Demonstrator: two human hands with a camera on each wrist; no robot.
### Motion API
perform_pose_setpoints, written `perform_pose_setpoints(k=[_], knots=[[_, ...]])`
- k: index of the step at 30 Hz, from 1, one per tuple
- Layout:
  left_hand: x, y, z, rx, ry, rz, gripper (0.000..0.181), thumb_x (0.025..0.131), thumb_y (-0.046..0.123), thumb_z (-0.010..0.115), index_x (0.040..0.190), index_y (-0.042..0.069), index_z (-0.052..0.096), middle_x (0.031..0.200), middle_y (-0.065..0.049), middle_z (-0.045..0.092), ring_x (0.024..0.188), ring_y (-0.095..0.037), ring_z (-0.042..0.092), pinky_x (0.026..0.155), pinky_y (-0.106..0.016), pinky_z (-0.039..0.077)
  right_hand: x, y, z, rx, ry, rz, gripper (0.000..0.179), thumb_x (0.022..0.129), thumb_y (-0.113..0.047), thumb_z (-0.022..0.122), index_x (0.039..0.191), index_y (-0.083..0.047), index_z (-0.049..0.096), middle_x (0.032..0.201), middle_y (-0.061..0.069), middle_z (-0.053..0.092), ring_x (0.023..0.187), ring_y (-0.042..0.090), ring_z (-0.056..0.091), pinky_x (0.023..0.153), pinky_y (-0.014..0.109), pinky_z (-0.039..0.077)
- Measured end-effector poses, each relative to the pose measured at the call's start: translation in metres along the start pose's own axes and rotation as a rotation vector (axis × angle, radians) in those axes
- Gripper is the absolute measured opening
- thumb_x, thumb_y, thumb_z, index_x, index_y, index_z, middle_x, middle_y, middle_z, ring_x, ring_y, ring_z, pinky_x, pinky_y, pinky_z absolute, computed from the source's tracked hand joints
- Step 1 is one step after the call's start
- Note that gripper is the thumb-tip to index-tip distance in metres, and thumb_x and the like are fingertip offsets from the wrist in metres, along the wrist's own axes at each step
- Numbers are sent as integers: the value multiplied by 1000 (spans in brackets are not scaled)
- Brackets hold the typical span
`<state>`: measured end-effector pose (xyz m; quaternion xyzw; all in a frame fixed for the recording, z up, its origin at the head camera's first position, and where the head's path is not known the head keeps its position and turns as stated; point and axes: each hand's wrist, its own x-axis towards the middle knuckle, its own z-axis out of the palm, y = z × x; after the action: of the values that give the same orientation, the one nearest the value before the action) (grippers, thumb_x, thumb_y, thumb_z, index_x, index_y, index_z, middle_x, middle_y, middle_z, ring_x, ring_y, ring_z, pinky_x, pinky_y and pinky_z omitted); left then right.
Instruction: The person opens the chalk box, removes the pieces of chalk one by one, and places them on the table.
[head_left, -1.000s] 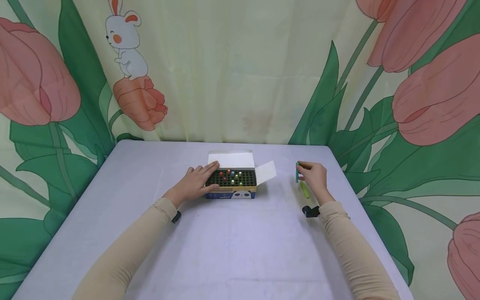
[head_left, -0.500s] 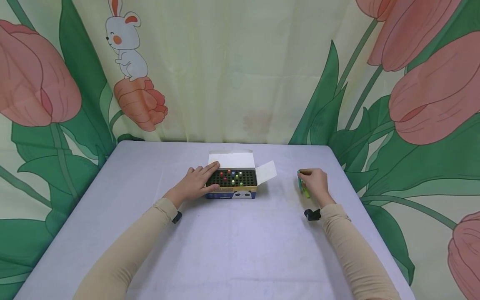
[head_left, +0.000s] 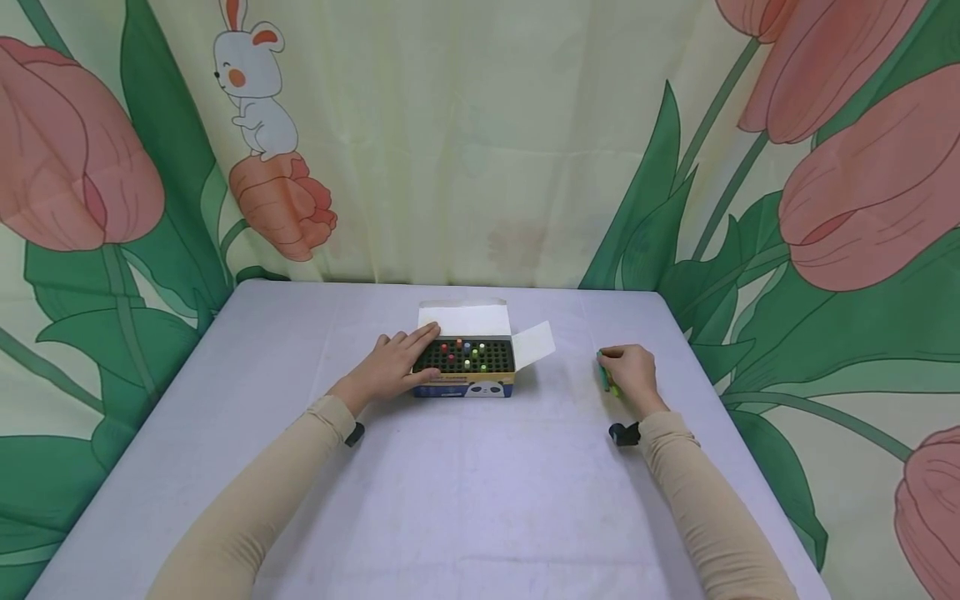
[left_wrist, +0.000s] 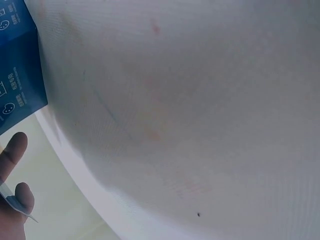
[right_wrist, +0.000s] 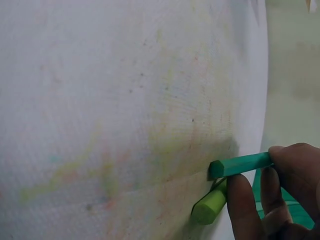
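My left hand (head_left: 386, 367) lies with straight, spread fingers over the left end of an open chalk box (head_left: 450, 390). Its thumb reaches the front edge. Colourful chalk tips stand in several holes of the box's black grid. At the right, my right hand (head_left: 633, 371) pinches a teal green chalk stick (right_wrist: 245, 164) between thumb and fingers, one end low by the cloth. Just beside that end lies a lime green chalk stick (right_wrist: 210, 207) on the table. In the left wrist view, fingertips (left_wrist: 15, 150) show below the blue side of the box.
The box's white lid (head_left: 463, 318) stands up at the back, and a white side flap (head_left: 532, 344) sticks out to its right. A white cloth (head_left: 465, 483) with chalk smudges covers the table. Behind hangs a printed curtain (head_left: 465, 167).
My right hand has come down and slightly nearer with the teal chalk stick, beside the lime one. The teal stick is now lower and more tilted. My left hand stays on the box.
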<state>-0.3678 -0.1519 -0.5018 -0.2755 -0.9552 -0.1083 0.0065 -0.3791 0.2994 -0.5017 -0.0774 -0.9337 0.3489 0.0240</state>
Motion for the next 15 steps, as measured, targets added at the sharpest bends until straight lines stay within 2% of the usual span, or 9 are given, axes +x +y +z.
perform_pose_setpoints(k=[4,7,15], knots=[[0,0,0,1,2,1,86,103,68,43,168,22,13,174,0,18,136,-35,49,104,-58,35,1,1,1,-20,5,22,34,102,-24,64,128,-4,74,132,22,69,108,32,66,89,40,54],[0,0,0,-2,0,1,87,103,68,43,168,21,13,174,0,19,137,-35,49,104,-58,35,1,1,2,-39,12,31,35,102,-25,64,128,-4,74,133,22,68,124,39,60,102,51,49],[0,0,1,10,1,-1,87,102,70,41,169,21,12,174,-1,18,136,-35,49,103,-57,36,2,8,4,-48,11,12,34,100,-21,64,124,0,74,130,24,69,124,42,59,103,53,47]])
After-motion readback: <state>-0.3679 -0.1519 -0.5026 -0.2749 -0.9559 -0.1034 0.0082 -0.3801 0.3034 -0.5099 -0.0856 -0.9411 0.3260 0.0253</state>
